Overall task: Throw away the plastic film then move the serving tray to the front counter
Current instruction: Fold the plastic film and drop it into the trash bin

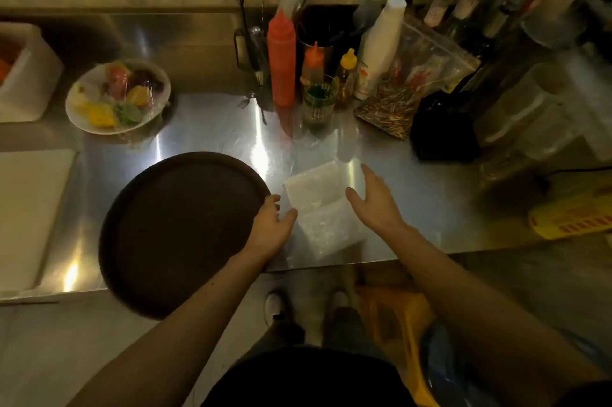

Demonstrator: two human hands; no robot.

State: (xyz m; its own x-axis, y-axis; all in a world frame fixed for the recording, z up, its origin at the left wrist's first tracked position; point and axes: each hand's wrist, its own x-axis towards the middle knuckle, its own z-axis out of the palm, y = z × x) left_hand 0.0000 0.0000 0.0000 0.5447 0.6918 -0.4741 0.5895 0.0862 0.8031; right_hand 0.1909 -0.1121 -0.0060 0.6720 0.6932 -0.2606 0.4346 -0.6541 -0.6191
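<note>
Our right fingers [372, 176] wide over plastic film [314, 191] right of serving tray [178, 224] | left fingers [272, 200] on its rim, grip unclear | risk: tray overhangs surface [414, 207]; we could tip it

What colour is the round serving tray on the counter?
Dark brown. The serving tray shows best in the head view, with the left hand at its rim.

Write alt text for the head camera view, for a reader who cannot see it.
A person's left hand grips the rim of a round dark serving tray on a steel counter, while the open right hand reaches toward clear plastic film beside it. Behind stand a plate of wrapped fruit and a red squeeze bottle.
</note>
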